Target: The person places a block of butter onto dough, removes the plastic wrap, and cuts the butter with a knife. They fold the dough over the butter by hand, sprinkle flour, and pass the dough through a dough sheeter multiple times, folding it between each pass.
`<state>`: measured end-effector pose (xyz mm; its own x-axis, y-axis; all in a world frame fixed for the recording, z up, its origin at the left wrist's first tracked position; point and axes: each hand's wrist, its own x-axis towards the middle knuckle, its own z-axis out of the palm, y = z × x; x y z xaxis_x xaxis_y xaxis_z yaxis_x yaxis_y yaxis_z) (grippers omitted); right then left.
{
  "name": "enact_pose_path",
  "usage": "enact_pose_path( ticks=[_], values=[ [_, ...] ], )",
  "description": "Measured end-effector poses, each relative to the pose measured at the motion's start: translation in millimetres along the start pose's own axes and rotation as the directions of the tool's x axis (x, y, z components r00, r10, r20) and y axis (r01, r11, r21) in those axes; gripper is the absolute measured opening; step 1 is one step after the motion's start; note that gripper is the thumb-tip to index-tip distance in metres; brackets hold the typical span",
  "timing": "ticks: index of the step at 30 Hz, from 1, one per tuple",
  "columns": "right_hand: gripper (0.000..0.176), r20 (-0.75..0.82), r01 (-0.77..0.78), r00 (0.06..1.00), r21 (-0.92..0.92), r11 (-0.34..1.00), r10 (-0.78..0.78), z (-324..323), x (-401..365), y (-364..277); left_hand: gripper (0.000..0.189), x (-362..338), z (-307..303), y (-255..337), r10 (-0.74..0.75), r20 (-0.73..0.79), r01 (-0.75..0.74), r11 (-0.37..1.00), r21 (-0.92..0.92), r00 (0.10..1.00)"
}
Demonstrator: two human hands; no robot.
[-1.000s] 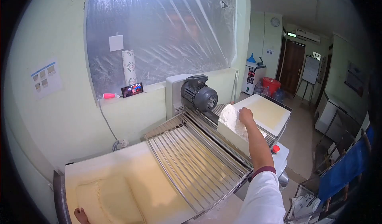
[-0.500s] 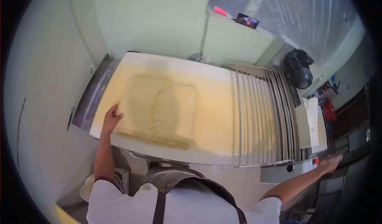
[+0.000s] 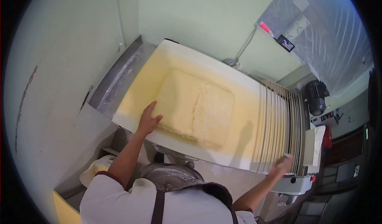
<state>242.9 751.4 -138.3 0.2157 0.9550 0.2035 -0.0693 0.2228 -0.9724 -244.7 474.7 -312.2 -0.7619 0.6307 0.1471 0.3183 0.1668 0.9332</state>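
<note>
As a person in a white shirt and a dark apron (image 3: 171, 181) leans over a pale, flat belt (image 3: 247, 104) seen from above, a thick slab of dough (image 3: 177, 100) lies on it at the centre of the frame. The slab is cream-coloured and roughly rectangular, with a ragged seam running down it, right of its middle. Left of centre, the person's left hand (image 3: 148, 120) is at the slab's lower left edge, thumb spread wide from the fingers; it appears to touch the dough. At the lower right, the right hand (image 3: 283, 165) is raised near the front end of a wire guard (image 3: 274, 124), well apart from the dough; it is blurred, so how its fingers stand cannot be told. Beyond the guard, toward the right edge, are a dark motor (image 3: 316, 98) and a box (image 3: 309, 148) with something white in it. At the upper right, a phone (image 3: 285, 43) leans beside a pink object (image 3: 267, 29).
</note>
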Motion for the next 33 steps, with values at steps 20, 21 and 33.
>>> enact_pose_path(
  ticks=[20,21,33],
  values=[
    [0.016,-0.534,-0.048,0.843,0.050,0.998,0.068,-84.2,-22.6,-43.6,0.064,190.4,70.1,19.8,0.057,0.340,-0.312,0.563,0.765,0.939],
    [0.018,-0.601,0.213,0.773,-0.057,0.975,-0.204,-99.7,-11.2,-44.4,0.061,204.6,73.0,26.8,0.013,0.317,-0.262,0.595,0.760,0.948],
    [0.059,0.130,-0.212,0.952,-0.375,0.903,0.278,112.7,40.4,101.1,0.065,128.8,34.2,6.9,-0.025,0.094,-0.028,0.853,0.521,0.995]
  ],
)
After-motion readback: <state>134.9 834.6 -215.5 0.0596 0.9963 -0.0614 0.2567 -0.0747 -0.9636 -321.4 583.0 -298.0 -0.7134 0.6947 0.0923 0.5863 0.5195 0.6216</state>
